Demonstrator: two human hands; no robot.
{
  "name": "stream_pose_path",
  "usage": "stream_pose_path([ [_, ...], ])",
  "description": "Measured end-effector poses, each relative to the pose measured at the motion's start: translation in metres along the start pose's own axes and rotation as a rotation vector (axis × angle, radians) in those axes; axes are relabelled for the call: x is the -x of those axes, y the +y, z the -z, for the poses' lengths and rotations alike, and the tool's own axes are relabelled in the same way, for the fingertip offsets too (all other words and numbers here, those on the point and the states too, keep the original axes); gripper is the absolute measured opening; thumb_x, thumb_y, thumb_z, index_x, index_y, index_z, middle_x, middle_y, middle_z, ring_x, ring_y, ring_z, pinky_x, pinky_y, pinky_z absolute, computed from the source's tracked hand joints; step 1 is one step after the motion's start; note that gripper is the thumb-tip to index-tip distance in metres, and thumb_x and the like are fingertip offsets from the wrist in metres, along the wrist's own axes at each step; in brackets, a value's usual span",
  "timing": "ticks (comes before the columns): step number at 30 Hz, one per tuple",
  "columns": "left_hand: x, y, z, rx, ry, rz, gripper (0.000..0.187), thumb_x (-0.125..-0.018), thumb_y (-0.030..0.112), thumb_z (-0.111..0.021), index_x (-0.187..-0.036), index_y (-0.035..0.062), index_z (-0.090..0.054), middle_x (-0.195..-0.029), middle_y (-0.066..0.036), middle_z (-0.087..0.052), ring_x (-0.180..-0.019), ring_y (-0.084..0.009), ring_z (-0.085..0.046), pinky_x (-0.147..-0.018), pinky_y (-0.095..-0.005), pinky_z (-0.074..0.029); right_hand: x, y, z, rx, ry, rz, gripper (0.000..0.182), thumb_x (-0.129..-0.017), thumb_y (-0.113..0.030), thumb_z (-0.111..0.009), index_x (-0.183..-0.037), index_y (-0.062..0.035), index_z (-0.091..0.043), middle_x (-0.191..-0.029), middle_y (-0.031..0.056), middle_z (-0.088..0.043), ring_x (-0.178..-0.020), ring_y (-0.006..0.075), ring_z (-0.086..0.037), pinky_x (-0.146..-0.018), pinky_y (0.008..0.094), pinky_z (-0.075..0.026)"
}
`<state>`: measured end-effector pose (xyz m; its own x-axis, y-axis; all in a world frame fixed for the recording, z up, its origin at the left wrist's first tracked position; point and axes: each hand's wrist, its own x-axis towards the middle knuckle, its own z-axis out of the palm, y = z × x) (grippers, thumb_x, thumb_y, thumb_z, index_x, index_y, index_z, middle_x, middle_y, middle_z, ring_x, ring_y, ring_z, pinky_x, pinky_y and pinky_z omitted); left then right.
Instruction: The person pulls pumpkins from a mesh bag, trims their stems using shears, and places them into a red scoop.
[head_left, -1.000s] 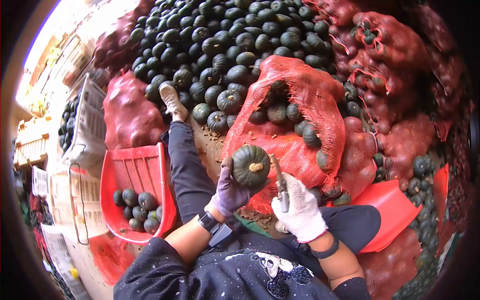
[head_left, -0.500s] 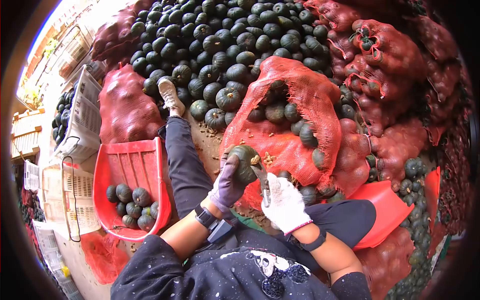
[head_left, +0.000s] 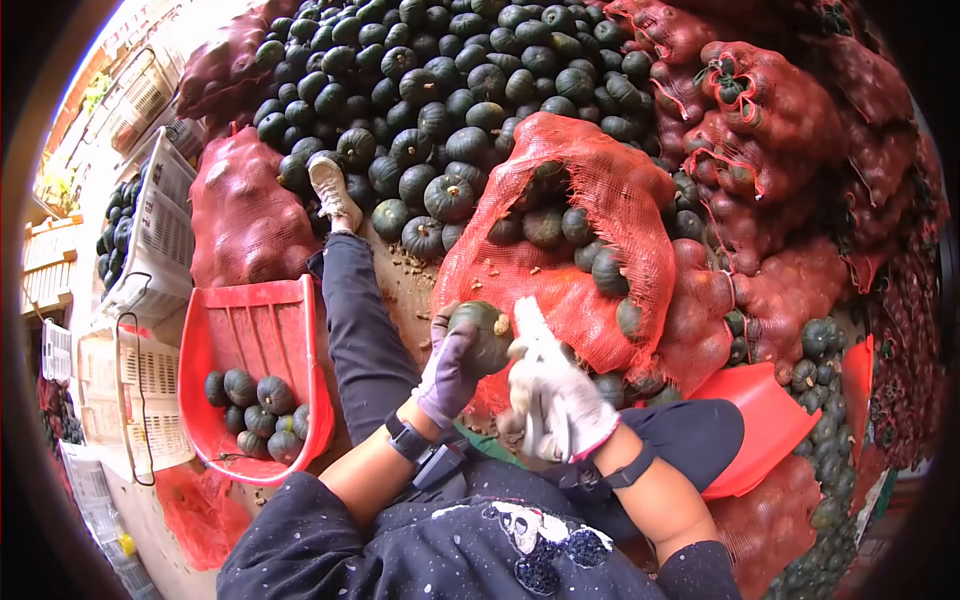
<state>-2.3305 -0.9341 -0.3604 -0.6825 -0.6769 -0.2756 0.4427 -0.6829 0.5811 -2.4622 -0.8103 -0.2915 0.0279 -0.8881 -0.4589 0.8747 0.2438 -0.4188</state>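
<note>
My left hand (head_left: 447, 372), in a purple-grey glove, is wrapped round the side of a dark green squash (head_left: 480, 340). The squash's pale stem faces right. Just right of it is my right hand (head_left: 562, 395), in a white glove, slightly blurred. One finger points up beside the squash and the others are curled; what they hold is hidden. Beyond my hands lies a torn red mesh bag (head_left: 480, 262) with squashes in its opening. A big heap of squashes (head_left: 450, 198) rises behind it.
A red scoop (head_left: 250, 312) with several squashes stands at the left, below a full red mesh sack (head_left: 245, 215). White crates (head_left: 165, 225) line the far left. Filled mesh sacks (head_left: 775, 125) are piled at the right, above a red plastic piece (head_left: 765, 425).
My right hand has turned and a finger now points up; the metal tool seen in it before no longer shows. The squash in my left hand has shifted slightly down and left.
</note>
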Motion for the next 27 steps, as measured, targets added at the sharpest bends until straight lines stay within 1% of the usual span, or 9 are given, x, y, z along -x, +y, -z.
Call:
stream_pose_path([
  [1, 0.002, 0.003, -0.002, 0.117, -0.048, 0.082, 0.056, -0.091, 0.036, -0.063, -0.137, 0.0144, -0.039, -0.129, -0.011, -0.054, -0.117, -0.0291, -0.057, -0.101, -0.0474, -0.049, 0.002, -0.009, -0.013, -0.207, 0.021, 0.095, 0.037, -0.091, 0.001, -0.058, -0.124, -0.0106, -0.045, -0.093, 0.0033, -0.055, -0.077, 0.0170, -0.063, -0.073, 0.0368, -0.058],
  [3, 0.004, 0.009, -0.004, 0.354, -0.145, 0.238, 0.051, -0.093, 0.040, -0.060, -0.133, 0.0107, -0.046, -0.128, -0.012, -0.055, -0.116, -0.0288, -0.058, -0.101, -0.0486, -0.049, -0.005, -0.014, 0.011, 0.147, 0.184, 0.320, 0.041, -0.089, -0.004, -0.064, -0.124, -0.0119, -0.045, -0.093, 0.0037, -0.055, -0.079, 0.0173, -0.063, -0.076, 0.0361, -0.057],
  [6, 0.000, 0.009, -0.008, 0.126, -0.305, 0.195, 0.052, -0.095, 0.043, -0.058, -0.133, 0.0088, -0.048, -0.130, -0.011, -0.055, -0.120, -0.0280, -0.057, -0.104, -0.0491, -0.046, -0.012, -0.010, 0.007, 1.101, 0.586, 0.550, 0.049, -0.084, -0.009, -0.072, -0.125, -0.0106, -0.046, -0.093, 0.0002, -0.055, -0.079, 0.0154, -0.061, -0.077, 0.0330, -0.056],
  [8, 0.014, 0.005, -0.016, 0.070, -0.247, 0.301, 0.055, -0.094, 0.043, -0.060, -0.134, 0.0086, -0.048, -0.130, -0.012, -0.055, -0.121, -0.0280, -0.056, -0.106, -0.0487, -0.044, -0.001, -0.011, -0.023, 1.398, 0.541, 0.646, 0.050, -0.080, -0.012, -0.077, -0.120, -0.0089, -0.047, -0.092, 0.0015, -0.057, -0.080, 0.0139, -0.061, -0.073, 0.0313, -0.054],
  [12, 0.020, -0.002, -0.008, 0.218, -0.391, 0.332, 0.056, -0.097, 0.041, -0.055, -0.141, 0.0090, -0.043, -0.140, -0.013, -0.051, -0.131, -0.0293, -0.050, -0.111, -0.0492, -0.039, -0.030, -0.018, 0.025, 0.731, 0.699, 0.458, 0.049, -0.073, -0.019, -0.080, -0.106, -0.0040, -0.047, -0.086, 0.0073, -0.058, -0.076, 0.0177, -0.062, -0.072, 0.0366, -0.053],
  [15, 0.022, 0.014, -0.007, 0.611, -0.404, 0.670, 0.067, -0.096, 0.054, -0.048, -0.145, 0.0079, -0.041, -0.147, -0.020, -0.045, -0.134, -0.0381, -0.045, -0.108, -0.0526, -0.041, -0.020, -0.029, 0.006, 1.389, 0.922, 0.340, 0.054, -0.072, -0.029, -0.079, -0.108, -0.0039, -0.048, -0.087, 0.0112, -0.059, -0.078, 0.0289, -0.062, -0.075, 0.0446, -0.051],
  [16, 0.020, 0.018, -0.003, 0.364, -0.377, 0.622, 0.075, -0.095, 0.062, -0.043, -0.147, 0.0076, -0.040, -0.149, -0.022, -0.043, -0.135, -0.0403, -0.045, -0.111, -0.0540, -0.038, -0.025, -0.016, 0.025, 1.366, 0.986, 0.484, 0.058, -0.072, -0.030, -0.080, -0.113, -0.0028, -0.049, -0.089, 0.0115, -0.059, -0.079, 0.0288, -0.062, -0.075, 0.0444, -0.051],
  [21, 0.036, 0.032, 0.013, 0.353, -0.261, 0.489, 0.088, -0.088, 0.076, -0.045, -0.145, 0.0098, -0.044, -0.147, -0.015, -0.048, -0.134, -0.0342, -0.047, -0.111, -0.0567, -0.035, -0.011, -0.019, 0.012, 0.827, 0.778, 0.566, 0.052, -0.074, -0.010, -0.079, -0.116, -0.0052, -0.048, -0.088, -0.0002, -0.053, -0.077, 0.0097, -0.055, -0.068, 0.0285, -0.050],
  [27, 0.054, 0.047, 0.031, 0.289, -0.211, 0.311, 0.078, -0.088, 0.062, -0.062, -0.143, 0.0093, -0.045, -0.141, -0.013, -0.053, -0.130, -0.0302, -0.052, -0.107, -0.0547, -0.043, -0.013, -0.027, 0.027, 0.603, 0.730, 0.609, 0.043, -0.078, -0.001, -0.071, -0.112, -0.0111, -0.046, -0.087, -0.0028, -0.048, -0.069, 0.0094, -0.051, -0.061, 0.0250, -0.046],
])
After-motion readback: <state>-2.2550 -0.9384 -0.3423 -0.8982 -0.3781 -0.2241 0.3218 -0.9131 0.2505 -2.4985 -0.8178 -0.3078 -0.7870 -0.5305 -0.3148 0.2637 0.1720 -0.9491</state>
